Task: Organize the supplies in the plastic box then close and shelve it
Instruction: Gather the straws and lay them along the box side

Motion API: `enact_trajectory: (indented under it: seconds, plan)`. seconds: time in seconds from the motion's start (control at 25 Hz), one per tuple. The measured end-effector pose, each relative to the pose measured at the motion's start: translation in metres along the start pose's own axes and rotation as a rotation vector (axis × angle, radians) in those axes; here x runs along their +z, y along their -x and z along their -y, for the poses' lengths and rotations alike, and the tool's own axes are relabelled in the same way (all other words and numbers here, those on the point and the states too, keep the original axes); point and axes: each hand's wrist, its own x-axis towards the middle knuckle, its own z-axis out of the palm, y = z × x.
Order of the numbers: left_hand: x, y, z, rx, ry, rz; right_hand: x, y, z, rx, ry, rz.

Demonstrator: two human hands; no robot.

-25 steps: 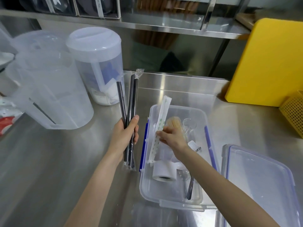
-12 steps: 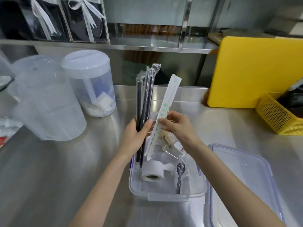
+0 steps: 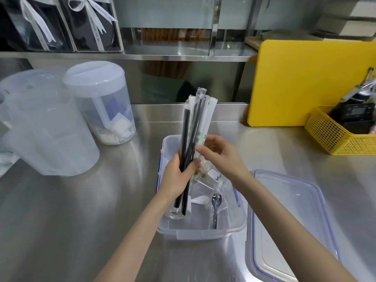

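A clear plastic box [image 3: 203, 231] with blue clips stands open on the steel counter in front of me. Its lid [image 3: 289, 226] lies flat to the right. My left hand [image 3: 179, 176] grips a bundle of wrapped black straws [image 3: 191, 135] upright over the box, their lower ends inside it. My right hand [image 3: 219, 157] pinches a white paper-wrapped straw [image 3: 205, 127] against the bundle. Inside the box lie a wrapped plastic fork [image 3: 215, 206], a small clear cup and other wrapped bits, partly hidden by my hands.
Two translucent lidded pitchers [image 3: 46, 131] [image 3: 101, 102] stand at the left. A yellow cutting board [image 3: 309, 82] leans at the back right, beside a yellow mesh basket [image 3: 341, 137] holding dark devices. A steel shelf [image 3: 126, 55] above carries black gift boxes.
My left hand carried the black straws rightward over the box. My right hand lifted the white wrapped straw out and brought it against the bundle.
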Motion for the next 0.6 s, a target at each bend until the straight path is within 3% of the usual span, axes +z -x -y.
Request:
enact_trajectory:
  seconds: [0.16,0.36,0.6]
  plan:
    - [0.014,0.006,0.005,-0.022,-0.022,0.081,0.000,0.003,0.008,0.006,0.005,0.068]
    - [0.026,0.015,0.015,-0.075,-0.030,0.116,0.010,0.011,0.000,0.018,-0.004,-0.005]
    - [0.023,0.022,0.024,-0.139,-0.033,0.145,0.018,0.023,-0.018,0.069,-0.003,0.031]
